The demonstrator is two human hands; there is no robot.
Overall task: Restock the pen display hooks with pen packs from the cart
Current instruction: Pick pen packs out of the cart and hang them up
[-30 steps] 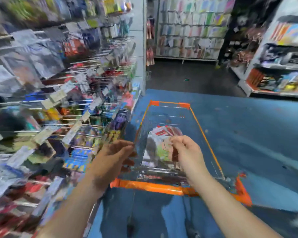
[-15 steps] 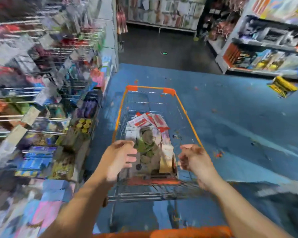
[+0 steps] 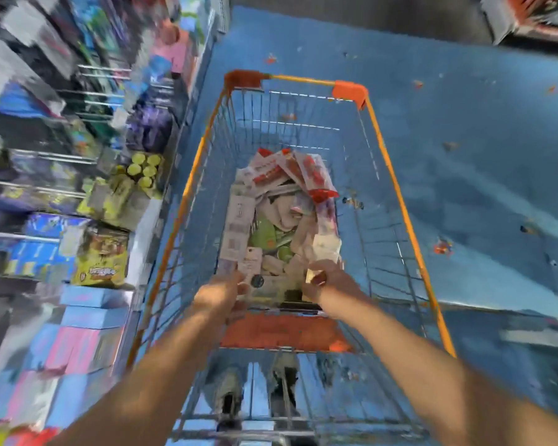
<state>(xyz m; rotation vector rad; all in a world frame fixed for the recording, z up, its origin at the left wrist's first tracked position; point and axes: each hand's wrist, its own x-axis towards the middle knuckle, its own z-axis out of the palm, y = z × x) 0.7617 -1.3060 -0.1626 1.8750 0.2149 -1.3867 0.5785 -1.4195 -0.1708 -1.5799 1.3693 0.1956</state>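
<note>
I look straight down into a wire cart with an orange rim (image 3: 396, 188). A heap of pen packs (image 3: 284, 207) lies in its basket, red-and-white ones (image 3: 306, 172) at the far end. Both my hands reach into the near end of the heap. My left hand (image 3: 221, 296) touches a white carded pack (image 3: 250, 263); blur hides its grip. My right hand (image 3: 334, 284) pinches the corner of a pale pack (image 3: 310, 274) between thumb and fingers. The display hooks (image 3: 87, 91) with hanging goods run along the left, heavily blurred.
Below the hooks, a low shelf holds a yellow box (image 3: 100, 255) and blue and pink boxes (image 3: 87, 317). The cart's orange flap (image 3: 281, 333) lies under my wrists. Blue floor (image 3: 480, 156) spreads to the right, and my shoes (image 3: 226, 394) show beneath the cart.
My view has tipped down from the aisle onto the cart. Both hands have dropped from above the cart's near edge into the heap of packs, and the right hand now pinches one.
</note>
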